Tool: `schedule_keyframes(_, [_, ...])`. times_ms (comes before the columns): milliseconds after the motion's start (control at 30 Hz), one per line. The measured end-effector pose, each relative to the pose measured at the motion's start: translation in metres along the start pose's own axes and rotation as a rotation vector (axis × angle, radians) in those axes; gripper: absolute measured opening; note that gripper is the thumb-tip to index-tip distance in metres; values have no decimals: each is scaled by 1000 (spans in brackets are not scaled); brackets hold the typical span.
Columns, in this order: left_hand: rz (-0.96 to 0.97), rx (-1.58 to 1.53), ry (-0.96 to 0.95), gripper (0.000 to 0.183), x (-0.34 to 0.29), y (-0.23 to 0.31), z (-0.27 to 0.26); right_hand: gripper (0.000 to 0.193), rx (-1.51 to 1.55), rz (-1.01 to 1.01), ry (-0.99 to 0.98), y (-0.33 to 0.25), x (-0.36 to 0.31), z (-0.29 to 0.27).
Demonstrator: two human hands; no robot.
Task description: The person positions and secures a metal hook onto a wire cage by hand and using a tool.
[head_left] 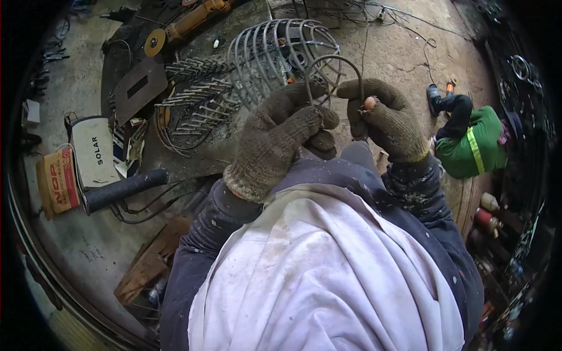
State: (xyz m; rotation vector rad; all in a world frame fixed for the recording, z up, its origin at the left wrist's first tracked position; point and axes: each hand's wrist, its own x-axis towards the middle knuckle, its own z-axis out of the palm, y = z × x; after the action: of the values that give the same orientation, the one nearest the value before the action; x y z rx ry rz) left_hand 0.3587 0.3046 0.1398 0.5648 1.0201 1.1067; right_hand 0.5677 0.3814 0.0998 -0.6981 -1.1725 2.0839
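A thin grey metal rod bent into an arch is held up between my two gloved hands. My left hand, in a brown knit glove, closes on the rod's left end. My right hand pinches the other end, and a bare thumb tip shows through a hole in its glove. Just beyond my hands lies a rounded cage of curved metal rods, which the arch partly overlaps in view. Left of the cage, short metal rods lie in rows on a dark metal work surface.
An angle grinder lies at the far left, near a flat plate with a slot. A white box, a brown carton and a dark pipe are at left. A person in green crouches at right. Cables cross the far floor.
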Motion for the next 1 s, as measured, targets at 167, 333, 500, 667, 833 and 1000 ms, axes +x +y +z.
schedule_keyframes(167, [25, -13, 124, 37, 50, -14, 71, 40, 43, 6, -77, -35, 18, -83])
schedule_keyframes(333, [82, -116, 103, 38, 114, -26, 130, 41, 94, 40, -115, -77, 24, -159])
schedule_keyframes(500, [113, -57, 99, 40, 149, -18, 181, 39, 170, 67, -88, -95, 21, -210])
schedule_keyframes(667, [105, -148, 62, 40, 163, -22, 198, 36, 203, 41, -88, -94, 15, -232])
schedule_keyframes(833, [148, -116, 13, 40, 167, -27, 199, 35, 204, 20, -70, -97, 12, -235])
schedule_keyframes(1000, [149, -149, 0, 42, 173, -34, 195, 36, 192, 25, -77, -99, 12, -241])
